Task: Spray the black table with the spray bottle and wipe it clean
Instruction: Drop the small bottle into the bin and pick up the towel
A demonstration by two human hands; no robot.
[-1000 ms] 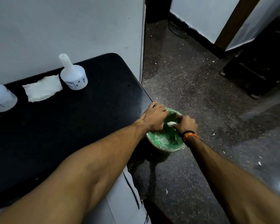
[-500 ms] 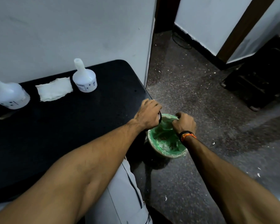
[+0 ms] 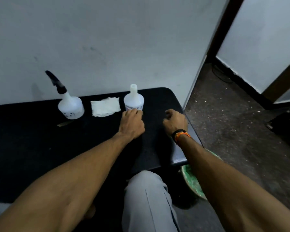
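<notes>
- Head view: the black table is seen set against the wall, with both forearms stretched out over its right half.
- The spray bottle is found at the back of the table near the wall, upright, its black trigger head tilted up and to the left; its long axis is thus roughly vertical.
- A folded white cloth is laid flat just to the right of the spray bottle, and a second white bottle without a trigger is stood just to the right of the cloth.
- The left hand is held with its fingers curled downward, the fingertips lying just before the base of the capless bottle; contact cannot be told, and nothing is seen to be held.
- The right hand is held near the right edge of the table, loosely curled; whether anything small is enclosed cannot be told.
- The deciding relation: the spray bottle lies to the left of and slightly beyond the left hand, with the cloth between them. The left hand is clearly the nearer of the two; the right hand is well apart from the spray bottle.
- It is judged that spraying has not yet been begun, and that a leftward reach to the neck of the spray bottle is called for.
- A green-lined bin is seen on the floor beneath the right forearm, beside the table corner.
</notes>
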